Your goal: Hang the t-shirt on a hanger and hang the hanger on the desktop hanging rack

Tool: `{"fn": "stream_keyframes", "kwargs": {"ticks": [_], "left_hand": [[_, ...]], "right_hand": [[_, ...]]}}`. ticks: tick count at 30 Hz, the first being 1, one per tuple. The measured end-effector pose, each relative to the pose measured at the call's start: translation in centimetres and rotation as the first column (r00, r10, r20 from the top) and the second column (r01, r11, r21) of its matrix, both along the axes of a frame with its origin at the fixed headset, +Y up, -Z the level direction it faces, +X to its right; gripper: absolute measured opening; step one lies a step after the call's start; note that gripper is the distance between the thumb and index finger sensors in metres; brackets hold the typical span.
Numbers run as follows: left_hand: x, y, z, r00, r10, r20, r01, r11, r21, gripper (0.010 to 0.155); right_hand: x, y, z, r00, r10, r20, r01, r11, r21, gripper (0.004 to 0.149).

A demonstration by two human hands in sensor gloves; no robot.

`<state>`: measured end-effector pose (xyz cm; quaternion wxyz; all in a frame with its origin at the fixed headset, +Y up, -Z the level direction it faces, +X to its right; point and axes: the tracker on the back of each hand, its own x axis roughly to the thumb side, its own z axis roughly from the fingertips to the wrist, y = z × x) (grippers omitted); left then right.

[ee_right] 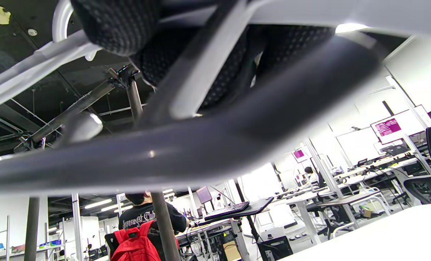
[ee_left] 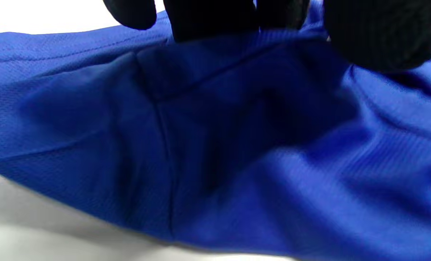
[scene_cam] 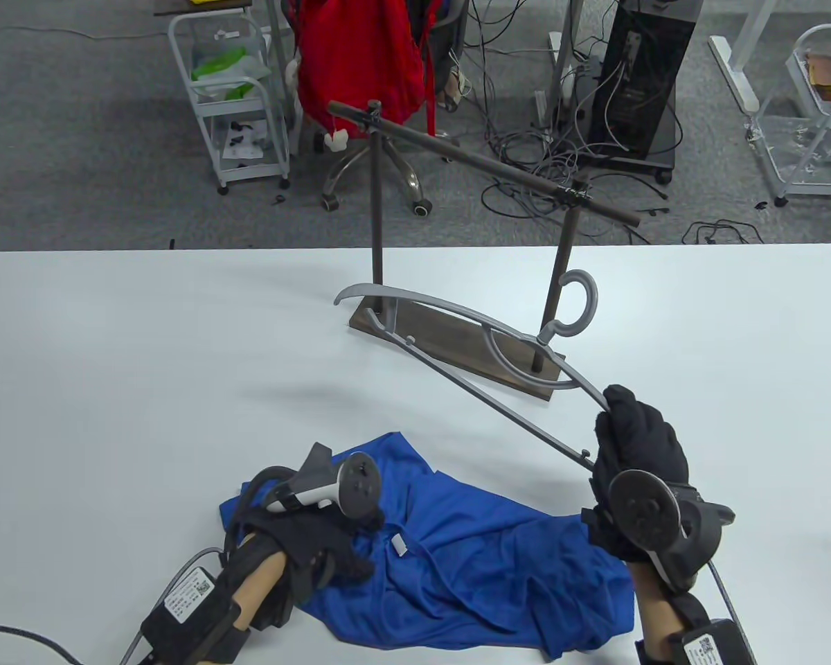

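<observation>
Your left hand (scene_cam: 318,547) curls its fingers (ee_left: 208,18) into the crumpled blue t-shirt (scene_cam: 471,554) on the white counter (scene_cam: 111,346). Behind stands the wooden hanging rack (scene_cam: 457,346). Your right hand (scene_cam: 637,450) grips the grey hanger (scene_cam: 471,325). Beyond: grey carpet, a white cart (scene_cam: 232,97), a red bag (scene_cam: 360,62) on an office chair (scene_cam: 374,173), and tangled cables (scene_cam: 547,152).

This is an open-plan office or lab workspace. A white desk (scene_cam: 111,360) stands on grey carpet (scene_cam: 76,138), where a tangle of cables (scene_cam: 540,152) runs to a black computer tower (scene_cam: 640,83). A rolling office chair (scene_cam: 374,166) draped with a red garment (scene_cam: 360,55) and white wire trolleys (scene_cam: 232,104) stand behind. The right wrist view shows rows of desks with monitors (ee_right: 387,127), a keyboard (ee_right: 226,210), a seated person (ee_right: 146,217), a red backpack (ee_right: 135,246) and a dark exposed ceiling (ee_right: 19,54).
</observation>
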<state>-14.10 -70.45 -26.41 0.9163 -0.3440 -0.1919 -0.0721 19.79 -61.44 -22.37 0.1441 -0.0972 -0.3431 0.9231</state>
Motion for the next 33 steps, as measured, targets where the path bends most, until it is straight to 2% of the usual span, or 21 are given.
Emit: {"fn": "stream_keyframes", "kwargs": {"ticks": [2,4,5,7,10,13,16,21,25,33], "left_hand": [[0.5,-0.5,0.1,0.999,-0.045,-0.001,0.045,0.998,0.035,0.064],[0.6,-0.6,0.0,1.000,0.000,-0.016,0.000,1.000,0.024,0.043],[0.5,-0.4,-0.1,0.999,0.044,-0.028,-0.043,0.999,0.029,0.041],[-0.1,0.3,-0.4,0.993,0.109,-0.041,-0.108,0.994,0.029,0.041],[-1.6,1.7,-1.2,0.971,0.224,-0.081,-0.216,0.972,0.097,0.041],[-3.9,3.0,-2.1,0.919,0.366,-0.143,-0.342,0.925,0.167,0.043],[-6.6,3.8,-3.1,0.839,0.499,-0.218,-0.442,0.857,0.264,0.047],[-10.1,3.9,-4.1,0.747,0.594,-0.299,-0.481,0.793,0.374,0.047],[-12.7,3.6,-4.7,0.669,0.654,-0.354,-0.508,0.749,0.425,0.045],[-15.0,4.0,-4.8,0.581,0.724,-0.371,-0.524,0.682,0.510,0.044]], "right_hand": [[0.0,0.0,0.0,1.000,0.001,-0.002,-0.001,1.000,0.000,0.044],[-0.1,0.0,0.0,1.000,0.003,-0.004,-0.003,1.000,0.002,0.044],[-0.1,-0.1,0.0,1.000,0.002,-0.005,-0.002,1.000,0.004,0.044],[0.0,0.0,0.1,1.000,0.001,-0.006,0.000,1.000,0.010,0.044],[0.0,0.1,0.2,1.000,-0.005,-0.008,0.005,1.000,0.024,0.044],[0.0,0.3,0.4,1.000,-0.013,-0.018,0.014,0.999,0.041,0.044],[0.0,0.4,0.6,0.999,-0.008,-0.043,0.010,0.999,0.053,0.044],[-0.7,0.2,0.8,0.995,0.040,-0.091,-0.035,0.997,0.063,0.044],[-0.9,0.3,0.8,0.988,0.093,-0.125,-0.084,0.994,0.074,0.044],[-1.1,0.6,0.9,0.962,0.219,-0.165,-0.209,0.975,0.078,0.044]]}}
